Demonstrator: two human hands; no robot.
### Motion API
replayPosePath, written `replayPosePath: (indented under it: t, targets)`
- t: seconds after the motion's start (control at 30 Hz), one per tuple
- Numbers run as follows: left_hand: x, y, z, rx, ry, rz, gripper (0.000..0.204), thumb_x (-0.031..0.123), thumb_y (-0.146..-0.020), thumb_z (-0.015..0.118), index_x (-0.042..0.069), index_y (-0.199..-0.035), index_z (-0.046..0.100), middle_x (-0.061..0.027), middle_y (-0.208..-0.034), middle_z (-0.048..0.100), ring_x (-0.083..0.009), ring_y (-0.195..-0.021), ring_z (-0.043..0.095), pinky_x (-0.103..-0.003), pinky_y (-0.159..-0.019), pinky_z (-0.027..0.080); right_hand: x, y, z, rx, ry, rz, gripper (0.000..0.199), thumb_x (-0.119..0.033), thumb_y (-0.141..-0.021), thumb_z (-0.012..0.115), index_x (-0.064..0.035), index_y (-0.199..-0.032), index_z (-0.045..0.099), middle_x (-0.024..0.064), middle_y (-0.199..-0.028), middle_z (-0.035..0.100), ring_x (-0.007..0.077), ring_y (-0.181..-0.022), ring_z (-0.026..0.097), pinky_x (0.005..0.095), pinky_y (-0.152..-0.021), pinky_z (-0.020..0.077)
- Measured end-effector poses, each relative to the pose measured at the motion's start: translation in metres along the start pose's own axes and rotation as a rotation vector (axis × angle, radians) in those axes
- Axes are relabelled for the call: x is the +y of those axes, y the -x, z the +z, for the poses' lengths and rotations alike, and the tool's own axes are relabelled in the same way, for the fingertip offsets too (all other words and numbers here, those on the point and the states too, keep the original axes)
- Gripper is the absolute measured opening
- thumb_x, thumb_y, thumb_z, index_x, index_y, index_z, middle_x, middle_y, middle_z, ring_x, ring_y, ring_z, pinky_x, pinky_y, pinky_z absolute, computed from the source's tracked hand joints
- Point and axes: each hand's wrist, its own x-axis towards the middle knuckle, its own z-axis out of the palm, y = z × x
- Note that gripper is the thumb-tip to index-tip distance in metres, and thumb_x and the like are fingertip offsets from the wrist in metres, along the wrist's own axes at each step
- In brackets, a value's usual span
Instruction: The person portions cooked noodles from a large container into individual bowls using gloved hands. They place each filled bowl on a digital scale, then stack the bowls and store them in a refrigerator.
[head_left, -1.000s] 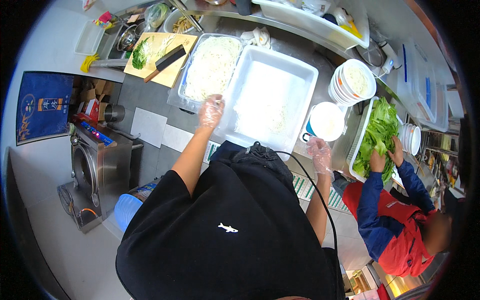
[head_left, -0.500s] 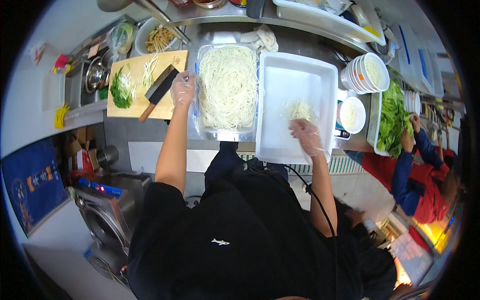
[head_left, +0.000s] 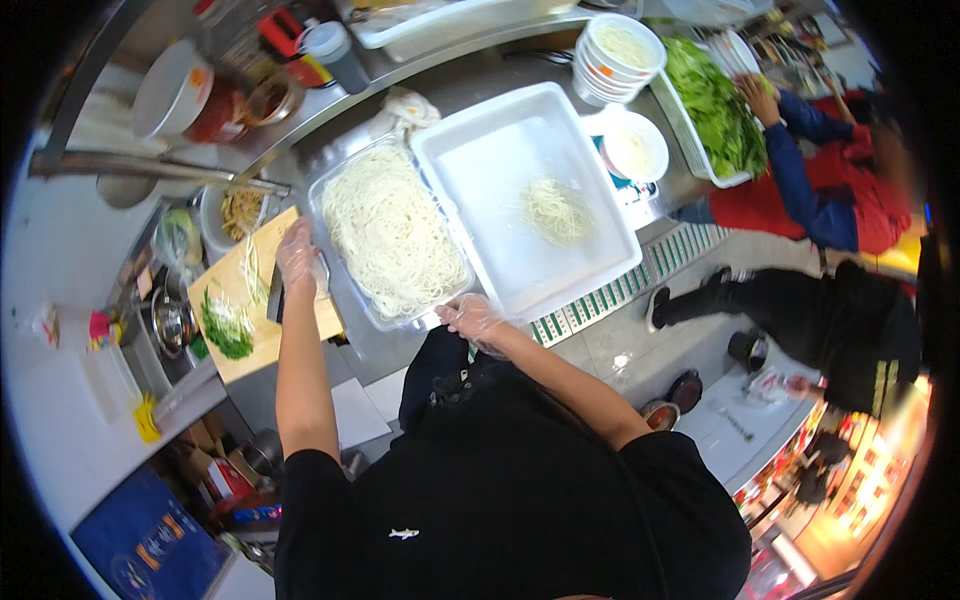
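Left hand: left hand (head_left: pixel 297 255) in clear plastic glove, resting at the left rim of the clear rectangular plastic tray of pale noodles (head_left: pixel 392 238); fingers loosely curled over the rim area. Cannot tell if they grip the tray or the dark knife (head_left: pixel 275 300) just below the hand.
Right hand: right hand (head_left: pixel 470 318), also gloved, at the tray's near right corner; fingers half bent, nothing seen held. Touching the rim or just off it, cannot tell.
Noodle tray: between both hands, approx. centre of counter, full of noodles, lying flat.
White tub: large white rectangular plastic tub (head_left: pixel 527 195) touching the tray's right side; one small noodle clump (head_left: pixel 556 210) in it, well apart from both hands.
Board: wooden cutting board (head_left: pixel 262 300) left of tray, with chopped green herbs (head_left: pixel 227 330) on it.
Surface: grey steel counter (head_left: pixel 370 345); stacked white bowls (head_left: pixel 622 55) and a single white bowl (head_left: pixel 632 148) at far right.
Room: kitchen; another person in a red and blue top (head_left: pixel 820 195) handles leafy greens in a tray (head_left: pixel 715 105) at far right.
Edges: tray hemmed in by tub on right and board on left; open counter only along the near edge.
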Motion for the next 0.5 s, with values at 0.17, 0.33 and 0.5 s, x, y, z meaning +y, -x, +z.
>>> replayPosePath:
  t: [0.17, 0.33, 0.5]
  targets:
    - [-0.019, -0.068, 0.007, -0.103, 0.074, -0.014, 0.061, 0.045, -0.097, 0.064, 0.006, -0.145, 0.058, -0.0102, -0.142, 0.060, -0.0252, -0.132, 0.054, -0.045, -0.106, 0.045, -0.002, 0.010, 0.026, 0.144, -0.438, 0.150, 0.050, -0.044, -0.103, 0.060, 0.0029, -0.120, 0.066, 0.0069, -0.102, 0.074, 0.0154, -0.091, 0.069, 0.0322, -0.071, 0.0566]
    - [-0.071, -0.142, 0.016, -0.357, 0.129, -0.010, 0.063, 0.043, -0.103, 0.056, 0.000, -0.150, 0.050, -0.0125, -0.154, 0.051, -0.0257, -0.143, 0.044, -0.042, -0.121, 0.030, 0.015, -0.006, 0.035, 0.185, -0.531, 0.074, 0.051, -0.045, -0.106, 0.055, 0.0028, -0.123, 0.061, 0.0134, -0.101, 0.072, 0.0213, -0.084, 0.071, 0.0326, -0.070, 0.0593]
    - [-0.010, -0.093, 0.058, -0.273, 0.110, 0.002, 0.057, 0.036, -0.102, 0.058, -0.005, -0.142, 0.055, -0.0137, -0.143, 0.059, -0.0263, -0.126, 0.057, -0.039, -0.112, 0.041, 0.006, -0.007, 0.078, 0.531, -0.895, 0.048, 0.052, -0.047, -0.108, 0.049, 0.0027, -0.120, 0.056, 0.0155, -0.098, 0.070, 0.0245, -0.082, 0.073, 0.0349, -0.073, 0.0627]
